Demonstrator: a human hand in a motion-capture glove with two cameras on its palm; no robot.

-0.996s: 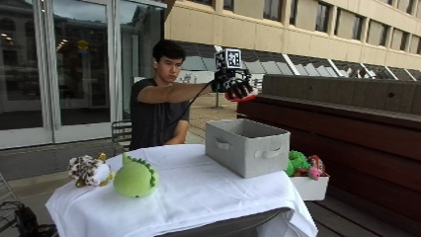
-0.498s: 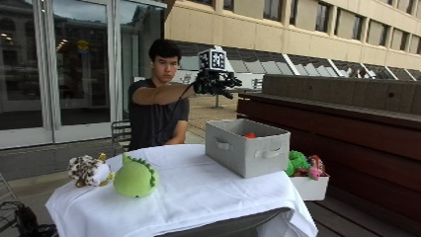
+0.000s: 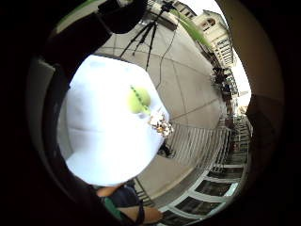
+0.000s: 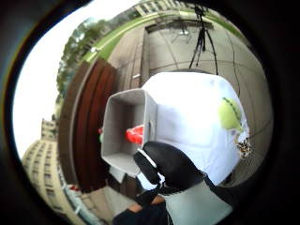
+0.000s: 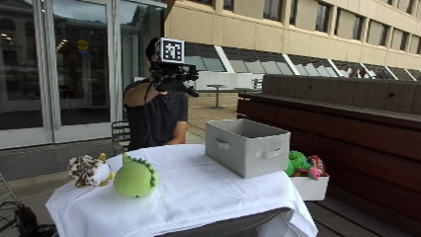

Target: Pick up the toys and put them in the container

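Note:
My gloved right hand (image 5: 175, 80) is raised high in front of the person's head, well back from the table, and holds nothing. The grey fabric container (image 5: 246, 146) stands at the table's right side. In the thumb side palm view the container (image 4: 121, 117) is seen from above with a red toy (image 4: 135, 135) lying inside, and my black thumb (image 4: 168, 164) shows in front of it. A green dinosaur plush (image 5: 135, 176) and a spotted plush (image 5: 89, 171) sit near the left edge of the white tablecloth (image 5: 197, 192). Both plush toys (image 3: 139, 99) (image 3: 161, 125) also show from above.
A white box (image 5: 309, 186) holding green and pink toys sits low beside the table, right of the container. A dark wooden wall (image 5: 342, 128) runs behind it. A chair back (image 5: 118, 136) stands behind the table by the person.
A second ago my hand held the red toy over the container. The toy has dropped inside, and the emptied hand has pulled back left toward the person's head.

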